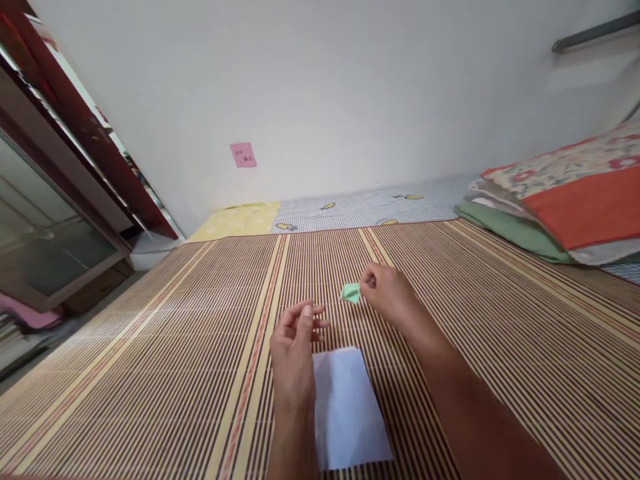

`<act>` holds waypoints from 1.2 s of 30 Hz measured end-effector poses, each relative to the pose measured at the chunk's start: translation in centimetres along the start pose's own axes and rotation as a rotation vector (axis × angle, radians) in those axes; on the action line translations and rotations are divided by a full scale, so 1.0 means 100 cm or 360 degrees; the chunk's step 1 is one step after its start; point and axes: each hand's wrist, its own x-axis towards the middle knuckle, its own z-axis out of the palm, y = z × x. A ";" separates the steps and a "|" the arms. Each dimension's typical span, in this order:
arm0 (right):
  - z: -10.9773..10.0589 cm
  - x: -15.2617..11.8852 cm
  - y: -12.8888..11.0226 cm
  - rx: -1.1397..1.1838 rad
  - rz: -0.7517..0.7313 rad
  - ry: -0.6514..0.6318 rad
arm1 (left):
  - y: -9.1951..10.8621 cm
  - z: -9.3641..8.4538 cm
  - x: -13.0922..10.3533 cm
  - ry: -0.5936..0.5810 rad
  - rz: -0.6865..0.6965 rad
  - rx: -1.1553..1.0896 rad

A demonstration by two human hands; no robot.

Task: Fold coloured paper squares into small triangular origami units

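Note:
A small light green piece of folded paper [351, 293] shows just left of the fingertips of my right hand [387, 288], which is closed in a pinch at its edge. My left hand [295, 340] hangs to the left and nearer to me, fingers bent and spread apart, with nothing in them. Partly behind my left wrist lies a white sheet of paper [353, 413], flat on the striped bamboo mat [200, 340]. Whether the green paper rests on the mat or is lifted a little, I cannot tell.
Stacked cushions or folded bedding [575, 193] sit at the right. A yellow cloth [240, 220] and a checked cloth [345, 210] run along the white wall [350, 87]. One pink note [243, 155] is stuck there. At the left stands a glass-fronted cabinet [45, 227].

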 end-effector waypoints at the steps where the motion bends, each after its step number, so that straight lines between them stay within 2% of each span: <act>1: 0.007 0.020 -0.002 -0.0019 0.0008 -0.0060 | 0.000 -0.002 0.002 0.0029 -0.0042 -0.0146; 4: 0.038 0.074 -0.010 -0.0078 0.0077 -0.0278 | -0.003 -0.011 0.010 0.0087 -0.0177 -0.0467; 7: 0.072 0.110 -0.014 -0.0143 0.0160 -0.0421 | -0.007 -0.019 0.018 0.0123 -0.0287 -0.0626; 11: 0.105 0.136 -0.012 -0.0215 0.0222 -0.0493 | -0.011 -0.021 0.024 0.0142 -0.0351 -0.0703; 15: 0.122 0.148 -0.010 -0.0269 0.0253 -0.0522 | -0.013 -0.018 0.024 0.0141 -0.0372 -0.0721; 21: 0.124 0.147 -0.007 -0.0322 0.0213 -0.0574 | -0.011 -0.020 0.023 0.0126 -0.0377 -0.0754; 28: 0.107 0.125 0.009 -0.0284 -0.0112 -0.0619 | -0.010 -0.023 0.024 0.0157 -0.0379 -0.0776; 36: 0.114 0.112 0.011 -0.0296 -0.0277 -0.0573 | -0.012 -0.024 0.024 0.0141 -0.0400 -0.0814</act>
